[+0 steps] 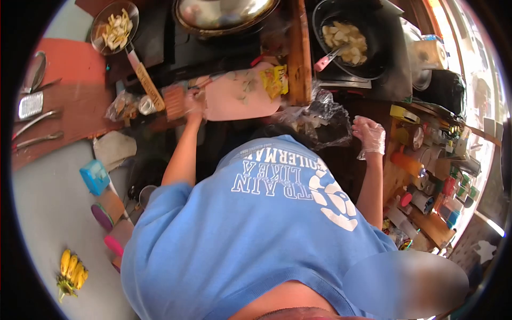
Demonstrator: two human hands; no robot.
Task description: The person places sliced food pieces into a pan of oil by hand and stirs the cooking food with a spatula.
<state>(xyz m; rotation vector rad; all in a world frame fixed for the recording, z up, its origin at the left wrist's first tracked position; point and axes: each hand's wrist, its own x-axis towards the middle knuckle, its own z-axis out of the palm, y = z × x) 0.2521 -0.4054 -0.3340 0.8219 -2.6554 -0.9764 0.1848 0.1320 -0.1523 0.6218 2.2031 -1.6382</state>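
Observation:
My left hand (196, 102) is at the left edge of a pink cutting board (234, 98), beside a reddish-brown block-like thing (174, 103); its fingers are blurred, and any grip is unclear. A yellow packet (274, 82) lies on the board's right end. My right hand (369, 134), in a clear plastic glove, is raised at the right with its fingers curled together and nothing visible in them. To its left is a crumpled clear plastic bag (325, 120). A dark pan (378, 45) behind holds pale slices (345, 42) and a pink-handled utensil (323, 62).
A strainer (97, 34) with fried pieces rests at the upper left. A large metal lid (226, 16) is at the top, left of a wooden post (300, 53). Utensils (38, 140) lie on the left table. Bananas (72, 271) are at the lower left; crowded shelves stand right.

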